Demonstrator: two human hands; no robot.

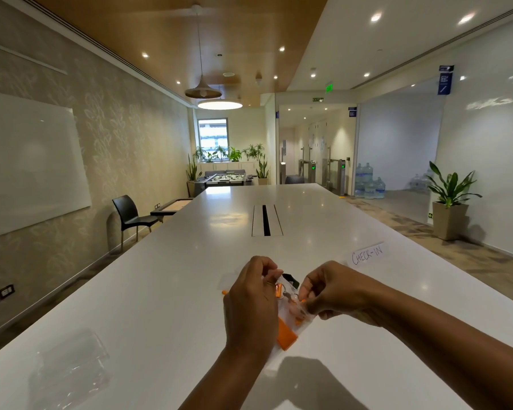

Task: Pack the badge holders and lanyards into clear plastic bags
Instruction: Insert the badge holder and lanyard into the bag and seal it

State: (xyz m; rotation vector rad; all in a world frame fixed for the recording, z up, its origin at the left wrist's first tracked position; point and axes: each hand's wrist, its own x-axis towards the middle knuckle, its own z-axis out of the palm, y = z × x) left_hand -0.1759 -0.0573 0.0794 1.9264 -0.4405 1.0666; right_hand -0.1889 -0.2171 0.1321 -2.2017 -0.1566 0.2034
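Note:
Both my hands hold one clear plastic bag (290,318) just above the white table (160,291). Inside the bag I see an orange lanyard (286,335) and a badge holder with a metal clip (288,291); a black piece sticks up at the top. My left hand (251,303) grips the bag's left side near its mouth. My right hand (329,294) pinches the bag's right edge. A small orange end shows left of my left hand. Most of the bag's left half is hidden behind my left hand.
A stack of clear plastic bags (71,368) lies near the table's front left. A paper sign reading CHECK-IN (367,254) lies on the right. A cable slot (266,220) sits mid-table. A black chair (131,214) stands off the left side.

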